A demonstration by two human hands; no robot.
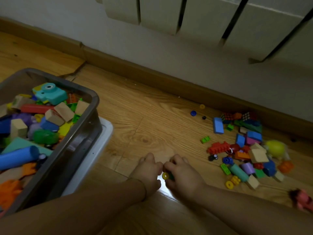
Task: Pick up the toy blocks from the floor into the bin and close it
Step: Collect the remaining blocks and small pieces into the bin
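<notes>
A grey plastic bin (94, 106) at the left is filled with several coloured toys and wooden blocks. A heap of toy blocks (245, 150) lies on the wooden floor at the right, by the baseboard. My left hand (147, 170) and my right hand (183, 173) meet low over the floor in the middle. My right hand grips small pieces, a yellow ring (165, 175) and something green. My left hand's fingers are curled beside them; what they hold is hidden.
A white lid (101, 150) lies under the bin's right side. A blue cap (193, 113), a yellow ring (202, 106) and a small black piece (204, 117) lie apart near the baseboard. A radiator (203, 17) hangs on the wall. A pink toy (303, 199) sits at the right edge.
</notes>
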